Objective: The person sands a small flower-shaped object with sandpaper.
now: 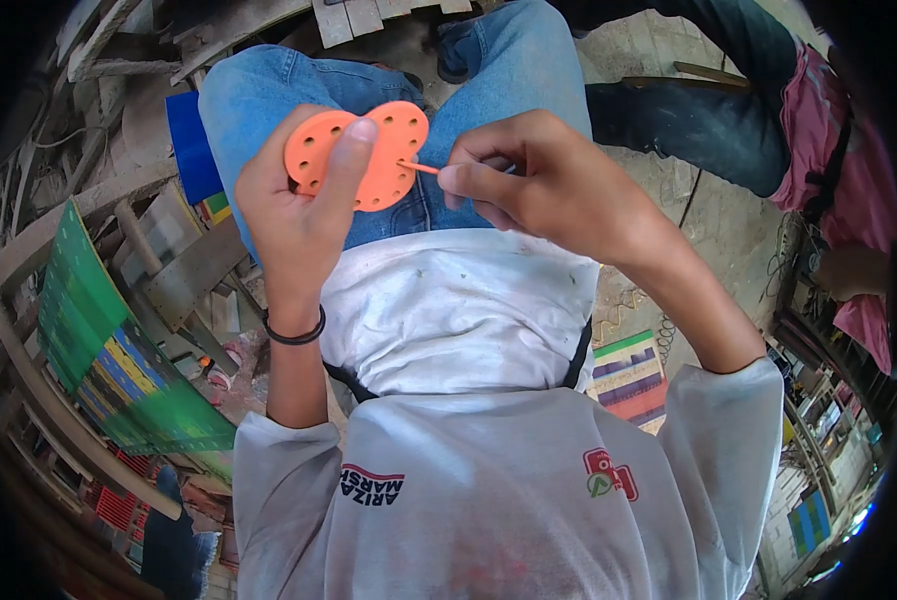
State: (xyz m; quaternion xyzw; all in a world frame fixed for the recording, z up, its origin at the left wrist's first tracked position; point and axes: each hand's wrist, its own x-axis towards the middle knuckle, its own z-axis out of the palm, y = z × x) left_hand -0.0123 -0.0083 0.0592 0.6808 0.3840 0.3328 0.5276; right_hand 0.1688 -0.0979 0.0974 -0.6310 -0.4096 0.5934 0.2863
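My left hand (303, 190) is closed on an orange heart-shaped board (381, 170), thumb pressed on its face. Round holes run along the board's edge. Between the fingertips of my right hand (523, 180) is a thin stick (425, 169), coated orange along the part that shows. Its tip meets one of the holes near the board's right edge. My right fingers hide most of the stick's other end. Both hands are above my lap, over the jeans (528, 70).
At left stands a green panel with coloured stripes (118, 350) among wooden frames. A blue piece (193, 145) is beside my left knee. On the floor at right lies a striped board (628, 380). Another person's dark-trousered leg (678, 140) extends at upper right.
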